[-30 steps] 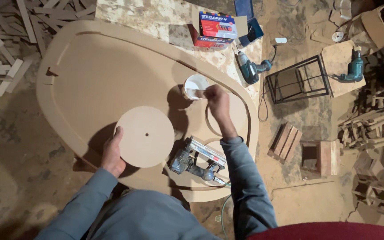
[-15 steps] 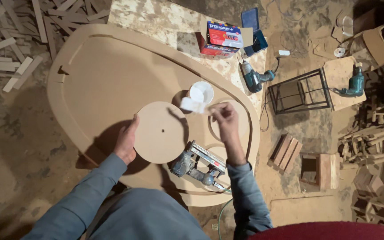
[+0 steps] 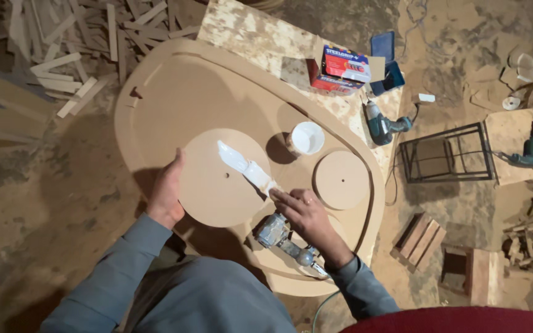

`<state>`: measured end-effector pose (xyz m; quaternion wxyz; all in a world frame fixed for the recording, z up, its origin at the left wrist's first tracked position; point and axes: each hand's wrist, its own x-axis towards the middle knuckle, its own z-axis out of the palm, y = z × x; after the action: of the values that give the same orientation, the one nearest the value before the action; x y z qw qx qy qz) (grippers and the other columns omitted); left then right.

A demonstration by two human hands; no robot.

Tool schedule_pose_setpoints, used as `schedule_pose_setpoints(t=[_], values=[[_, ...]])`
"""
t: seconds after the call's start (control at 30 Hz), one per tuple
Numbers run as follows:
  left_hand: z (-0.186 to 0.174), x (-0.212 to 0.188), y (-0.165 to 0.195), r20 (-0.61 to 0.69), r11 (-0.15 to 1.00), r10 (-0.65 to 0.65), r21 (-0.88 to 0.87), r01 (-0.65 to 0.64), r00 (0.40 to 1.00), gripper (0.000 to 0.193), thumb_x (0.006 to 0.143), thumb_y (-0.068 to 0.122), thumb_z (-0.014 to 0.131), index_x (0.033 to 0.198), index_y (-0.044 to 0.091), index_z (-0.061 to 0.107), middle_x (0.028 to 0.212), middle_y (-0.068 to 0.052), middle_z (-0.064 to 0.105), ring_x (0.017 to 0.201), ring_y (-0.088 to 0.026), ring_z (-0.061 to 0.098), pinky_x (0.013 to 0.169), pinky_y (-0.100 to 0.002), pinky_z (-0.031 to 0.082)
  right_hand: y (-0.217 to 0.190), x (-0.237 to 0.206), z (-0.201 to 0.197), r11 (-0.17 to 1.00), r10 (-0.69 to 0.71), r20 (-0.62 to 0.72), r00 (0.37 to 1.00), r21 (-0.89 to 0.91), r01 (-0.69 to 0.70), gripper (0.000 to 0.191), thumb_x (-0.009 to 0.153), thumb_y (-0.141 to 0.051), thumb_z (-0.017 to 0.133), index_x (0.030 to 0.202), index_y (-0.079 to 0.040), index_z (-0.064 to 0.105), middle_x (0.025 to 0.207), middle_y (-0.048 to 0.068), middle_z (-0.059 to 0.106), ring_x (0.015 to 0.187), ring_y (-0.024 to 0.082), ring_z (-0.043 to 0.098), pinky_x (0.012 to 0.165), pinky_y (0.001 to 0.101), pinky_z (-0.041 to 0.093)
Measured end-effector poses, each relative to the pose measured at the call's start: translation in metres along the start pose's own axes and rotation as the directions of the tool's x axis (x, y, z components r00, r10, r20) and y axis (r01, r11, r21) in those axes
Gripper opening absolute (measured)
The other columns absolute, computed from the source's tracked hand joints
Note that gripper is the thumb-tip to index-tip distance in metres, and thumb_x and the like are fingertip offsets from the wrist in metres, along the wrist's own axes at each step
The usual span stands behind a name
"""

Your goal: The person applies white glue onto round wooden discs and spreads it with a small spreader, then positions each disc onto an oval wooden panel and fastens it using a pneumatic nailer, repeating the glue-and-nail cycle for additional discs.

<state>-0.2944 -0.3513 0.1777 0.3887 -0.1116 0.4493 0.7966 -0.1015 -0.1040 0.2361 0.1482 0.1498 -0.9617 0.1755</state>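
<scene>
Workshop floor, big MDF panel (image 3: 174, 92): my right hand (image 3: 300, 213) had left the cup (image 3: 306, 137), gripped spreader (image 3: 245, 166) now smearing glue on disc (image 3: 217, 185); left hand (image 3: 166, 191) open, steadying rim.

Warm, dim workshop light, brightest on centre of tan board (image 3: 174, 105). Source seems overhead, right of centre: white cup (image 3: 306, 137) throws soft shadow leftward, round disc (image 3: 217, 185) shadows lower left. Floor (image 3: 44, 203) falls off dark toward corners. No glare. Mild wide-angle bending at edges. Slight softness, fine detail smeared.
</scene>
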Motion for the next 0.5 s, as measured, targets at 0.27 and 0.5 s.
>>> schedule_pose_setpoints(t=[0.27,0.5], values=[[-0.009,0.002,0.027,-0.017,0.974,0.187,-0.127,-0.188,0.982,0.06,0.104,0.046,0.047,0.141,-0.001,0.054,0.137,-0.011,0.063,0.122,-0.023,0.063,0.102,-0.039,0.052,-0.085,0.002,0.017,0.98,0.188,-0.112,0.976,-0.037,-0.193,0.031,0.081,0.0,0.068,0.112,-0.001,0.071,0.125,0.01,0.071,0.094,0.028,0.062,0.083,0.0396,0.053],[-0.032,0.002,0.035,0.013,0.918,0.387,-0.104,-0.384,0.922,0.058,0.106,0.045,0.05,0.141,-0.002,0.054,0.142,-0.01,0.059,0.125,-0.019,0.058,0.108,-0.035,0.046,-0.129,0.079,0.061,0.382,0.861,-0.194,0.47,0.857,-0.346,0.007,0.093,-0.001,0.072,0.098,0.002,0.068,0.086,0.009,0.07,0.074,0.014,0.065,0.068,0.027,0.053]])
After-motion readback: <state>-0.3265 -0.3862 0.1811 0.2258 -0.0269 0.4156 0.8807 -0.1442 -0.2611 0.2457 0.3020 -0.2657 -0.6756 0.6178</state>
